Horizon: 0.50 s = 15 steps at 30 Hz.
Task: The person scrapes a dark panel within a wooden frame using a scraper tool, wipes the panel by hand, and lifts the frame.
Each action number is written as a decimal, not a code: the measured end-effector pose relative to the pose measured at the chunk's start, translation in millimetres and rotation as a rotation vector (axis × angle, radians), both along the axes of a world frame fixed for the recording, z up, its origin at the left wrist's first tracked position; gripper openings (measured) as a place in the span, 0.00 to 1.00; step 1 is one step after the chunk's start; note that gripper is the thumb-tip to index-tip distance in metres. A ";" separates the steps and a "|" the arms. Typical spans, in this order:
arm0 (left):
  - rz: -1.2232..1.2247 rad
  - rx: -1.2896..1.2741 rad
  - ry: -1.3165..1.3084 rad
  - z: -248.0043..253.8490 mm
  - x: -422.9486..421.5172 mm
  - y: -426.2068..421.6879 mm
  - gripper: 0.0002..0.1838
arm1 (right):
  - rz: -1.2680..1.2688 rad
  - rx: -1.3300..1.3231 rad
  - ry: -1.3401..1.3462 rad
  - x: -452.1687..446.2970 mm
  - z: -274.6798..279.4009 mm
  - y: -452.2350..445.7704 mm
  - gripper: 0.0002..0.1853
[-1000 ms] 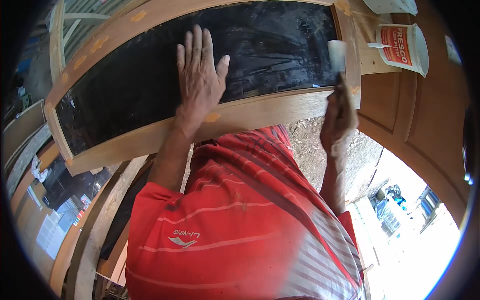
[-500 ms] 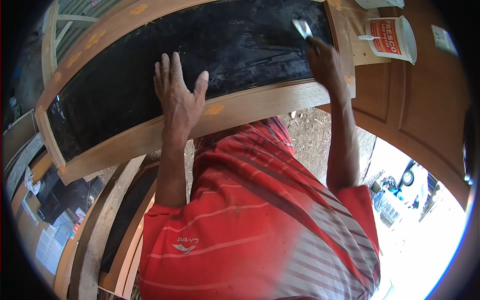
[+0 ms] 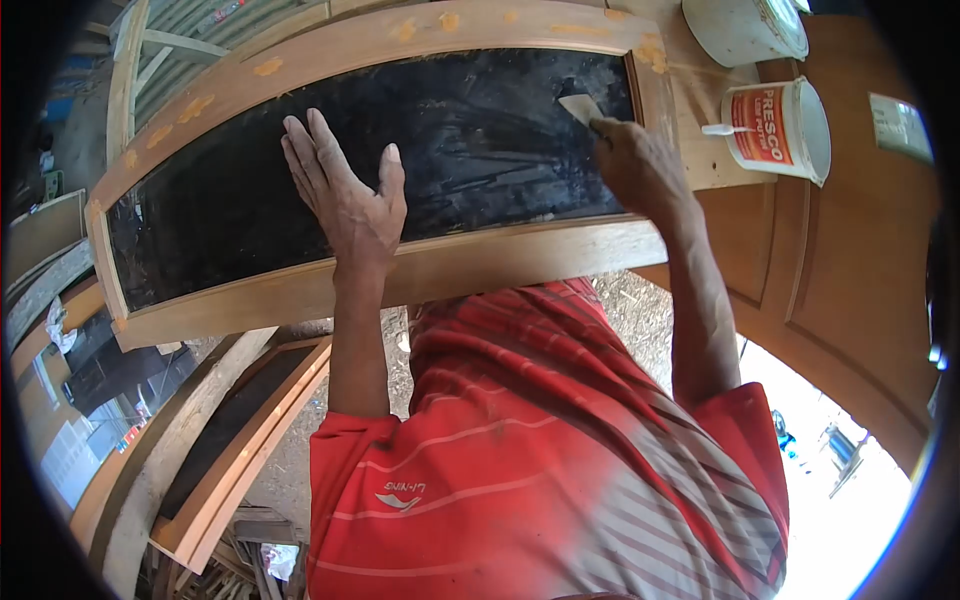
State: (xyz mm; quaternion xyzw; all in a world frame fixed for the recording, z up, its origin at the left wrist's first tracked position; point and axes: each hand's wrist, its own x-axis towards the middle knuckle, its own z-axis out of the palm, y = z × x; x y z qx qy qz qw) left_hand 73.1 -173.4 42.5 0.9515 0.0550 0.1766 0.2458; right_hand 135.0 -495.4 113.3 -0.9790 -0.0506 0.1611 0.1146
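Note:
My right hand (image 3: 640, 165) is wrapped round the handle of a scraper (image 3: 579, 108) with a flat, pale blade. Its blade is over the right end of a black panel (image 3: 450, 120), which has whitish smears on its surface. A wooden frame (image 3: 500, 256) with orange filler patches surrounds the panel. My left hand (image 3: 355, 205) is open over the panel's near side, fingers stretched out and thumb apart. Whether its palm presses on the panel is hard to tell.
A white tub with a red label (image 3: 763, 125) stands at the right, with another white bucket (image 3: 745, 28) behind it. Brown panelled wood (image 3: 850, 240) lies beyond them. Another framed black panel (image 3: 235, 430) and a rough timber (image 3: 175, 440) are at the lower left.
My right hand has drawn the scraper a little left and nearer, and its blade has turned. The left hand stays spread over the panel. The view has shifted slightly.

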 end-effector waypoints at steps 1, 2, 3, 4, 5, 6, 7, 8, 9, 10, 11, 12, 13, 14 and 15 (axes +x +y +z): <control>-0.005 0.041 0.073 -8.2 0.9 -0.8 0.51 | 0.013 -0.048 0.008 3.4 -1.6 0.4 0.20; -0.017 0.084 0.154 -19.5 -1.6 -1.5 0.50 | 0.049 -0.050 -0.017 12.9 -4.0 -0.2 0.20; -0.016 0.147 0.265 -31.1 3.0 -7.0 0.49 | 0.084 -0.051 -0.034 26.2 -7.0 -1.6 0.20; 0.014 0.108 0.234 -36.6 -7.9 -11.8 0.49 | 0.119 -0.051 -0.046 29.2 -10.6 -5.4 0.20; 0.047 0.069 0.183 -40.7 -8.8 -15.6 0.49 | 0.148 -0.032 -0.100 26.4 -14.5 -11.4 0.17; 0.083 0.028 0.121 -39.0 -4.2 -19.8 0.48 | 0.150 -0.012 -0.123 21.6 -14.8 -16.4 0.17; 0.123 0.114 0.072 -35.6 -5.1 -21.0 0.47 | 0.158 0.008 -0.135 9.4 -13.2 -20.3 0.17; 0.132 0.160 0.121 -40.0 -6.6 -19.5 0.46 | 0.176 0.032 -0.152 3.8 -12.7 -22.3 0.17; 0.140 0.209 0.168 -44.8 -6.9 -17.0 0.46 | 0.190 0.016 -0.180 3.6 -14.6 -23.2 0.17; 0.131 0.261 0.225 -48.8 -8.7 -15.0 0.46 | 0.211 0.020 -0.164 12.0 -17.4 -22.7 0.17; 0.134 0.265 0.212 -53.6 -7.5 -13.7 0.46 | 0.217 0.020 -0.140 23.3 -18.9 -23.8 0.17; 0.132 0.255 0.228 -52.6 -12.9 -15.7 0.46 | 0.222 0.015 -0.116 27.8 -17.6 -26.5 0.18; 0.134 0.243 0.229 -51.1 -13.0 -16.4 0.46 | 0.167 0.012 -0.076 28.0 -13.9 -23.4 0.17; 0.140 0.231 0.214 -48.8 -5.5 -15.6 0.46 | 0.177 0.013 -0.097 22.2 -11.3 -26.2 0.17; 0.191 0.189 0.120 -50.4 -6.9 -19.4 0.46 | 0.194 0.015 -0.121 10.9 -9.7 -28.2 0.17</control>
